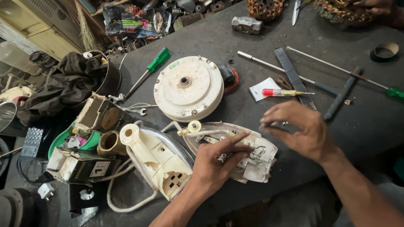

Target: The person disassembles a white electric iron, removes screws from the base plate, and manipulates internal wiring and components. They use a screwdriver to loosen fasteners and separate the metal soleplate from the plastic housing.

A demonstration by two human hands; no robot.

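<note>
An opened electric iron base point(259, 166) with exposed wiring and terminals lies on the dark workbench in front of me. My left hand point(214, 162) rests on it, index finger stretched out and pressing on the inner parts. Just right of it hovers my right hand point(296, 128), fingers pinched together on something small that I cannot make out. The cream plastic iron handle and cover point(158, 162) lies to the left, with its white cord point(122, 197) looping below.
A round cream fan motor housing point(189, 88) sits behind the iron. Green-handled point(155, 61) and red-handled point(280, 92) screwdrivers, a file point(292, 75) and a long rod point(273, 66) lie around. Boxes and a brass fitting point(110, 143) crowd the left. Another person's hand point(374, 6) works at the far right.
</note>
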